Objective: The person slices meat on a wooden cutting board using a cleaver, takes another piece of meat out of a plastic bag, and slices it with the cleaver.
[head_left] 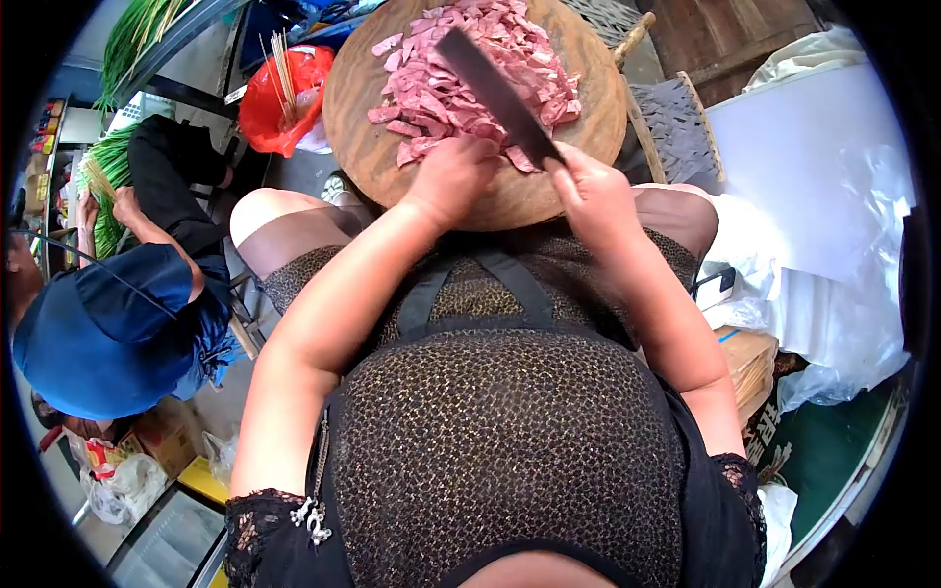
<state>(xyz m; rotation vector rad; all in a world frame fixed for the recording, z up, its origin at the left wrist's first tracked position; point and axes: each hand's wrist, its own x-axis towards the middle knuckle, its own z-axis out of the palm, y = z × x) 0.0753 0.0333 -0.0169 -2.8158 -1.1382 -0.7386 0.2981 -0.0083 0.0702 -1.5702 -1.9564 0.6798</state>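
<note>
A round wooden chopping block [358, 118] sits in front of my lap, with a heap of pink raw meat strips [480, 73] on it. My right hand [593, 191] is closed around the handle of a dark cleaver [498, 98]. Its long blade slants up and left across the heap. At the near edge of the meat, my left hand [453, 181] is closed with curled fingers against the strips, left of the cleaver's handle end. The fingertips are partly hidden. One strip lies between the two hands, close to the blade.
A red plastic bag [265, 108] with thin sticks stands left of the block. Further left, a person in a blue apron [108, 333] handles long green stalks [110, 167]. A woven chair [671, 127] stands behind right. Clear plastic sheeting [833, 314] and a cardboard box [747, 367] are at right.
</note>
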